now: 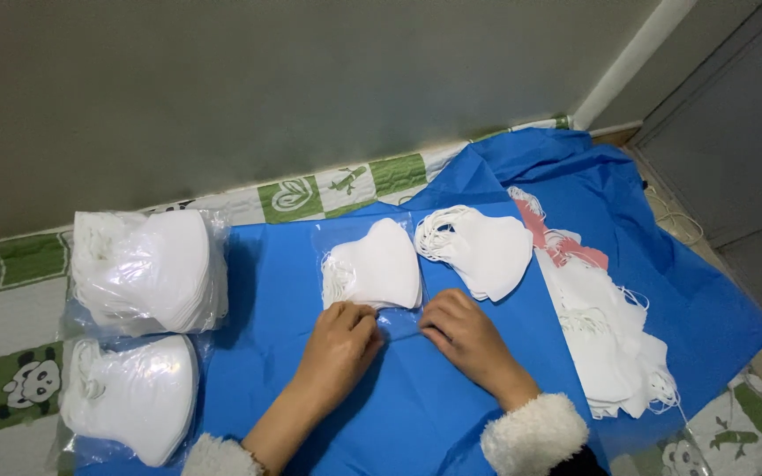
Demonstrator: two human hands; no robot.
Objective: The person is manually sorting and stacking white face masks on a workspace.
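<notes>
A clear plastic bag (346,240) lies on the blue cloth (399,405) with a small stack of white folded face masks (379,264) inside it. My left hand (341,335) pinches the bag's near edge at its left. My right hand (460,333) presses the same edge at its right, fingers curled on the plastic. Just right of the bag lies a loose pile of white masks (482,249) with their ear loops showing.
Two filled clear bags of masks (147,269) (130,397) lie at the left on a green-and-white panda mat (19,379). A long row of loose masks (606,339) runs down the right. A grey wall stands behind, a door at the right.
</notes>
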